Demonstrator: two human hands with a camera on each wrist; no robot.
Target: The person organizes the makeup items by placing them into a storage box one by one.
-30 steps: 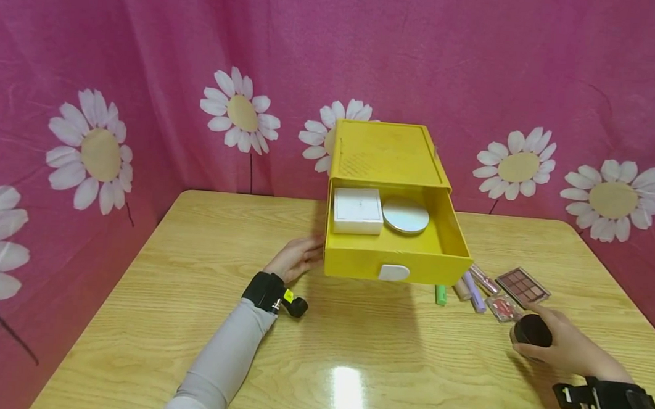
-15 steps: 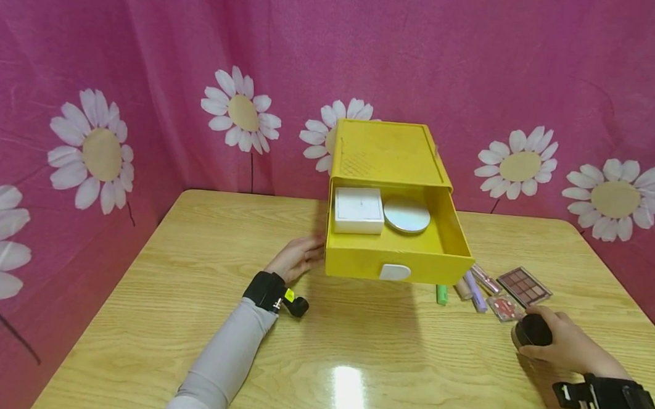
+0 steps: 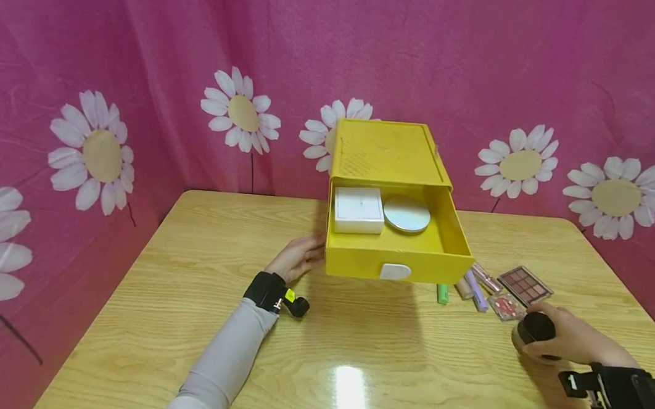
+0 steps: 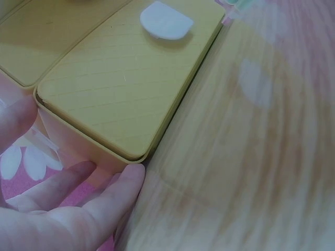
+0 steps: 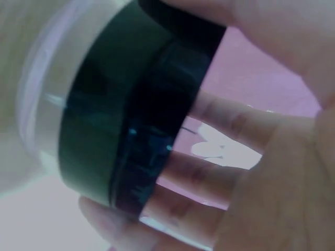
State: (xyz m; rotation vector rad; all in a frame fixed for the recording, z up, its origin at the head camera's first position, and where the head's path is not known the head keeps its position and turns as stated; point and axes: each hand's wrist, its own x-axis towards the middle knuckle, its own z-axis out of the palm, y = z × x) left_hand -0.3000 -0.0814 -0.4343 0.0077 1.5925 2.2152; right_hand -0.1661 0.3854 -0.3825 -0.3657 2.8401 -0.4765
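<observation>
My right hand (image 3: 578,341) grips a round jar with a black lid (image 3: 536,328) at the right of the table. In the right wrist view, thumb and fingers wrap the jar's black lid (image 5: 123,104), and its pale, clear-walled body points away from the palm. On the left, my other hand (image 3: 297,258) rests its fingertips against the side of a yellow drawer box (image 3: 391,152). The box's upper drawer (image 3: 352,264) is pulled out, holding a white square box (image 3: 358,210) and a silvery round compact (image 3: 406,214). Below it, the left wrist view shows a closed lower drawer (image 4: 120,78) with a white handle.
Right of the drawer box lie a brown-toned eyeshadow palette (image 3: 525,286), a small clear case with red (image 3: 505,306), a pink tube (image 3: 486,279), a purple tube (image 3: 475,291), a beige tube (image 3: 464,289) and a green stick (image 3: 442,294). A pink flowered curtain (image 3: 291,42) hangs behind.
My right hand has shifted slightly right with the jar, which tilts more now. The left hand stays at the side of the drawer box.
</observation>
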